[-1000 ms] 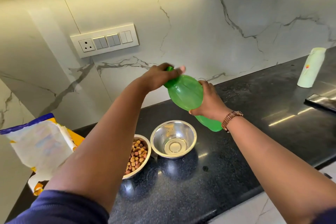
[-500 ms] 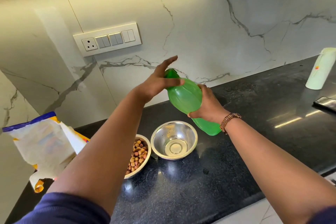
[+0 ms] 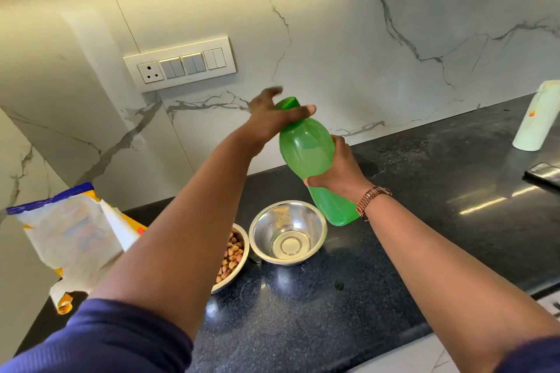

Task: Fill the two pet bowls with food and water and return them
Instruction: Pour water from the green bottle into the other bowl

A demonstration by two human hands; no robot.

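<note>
The water step is in hand: the right hand grips the tilted green bottle above the steel bowl, the left hand pinches its cap, so I judge uncapping and pouring come next.

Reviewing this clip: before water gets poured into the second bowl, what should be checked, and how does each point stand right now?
1. Green bottle held firmly by right hand: ok.
2. Cap off: not ok, still on, left hand at it.
3. Empty steel bowl upright on the counter: ok.
4. Bottle mouth over that bowl: not ok, it points up and away.
5. Food bowl filled with kibble: ok.
6. Water level in bottle: cannot tell.
</note>
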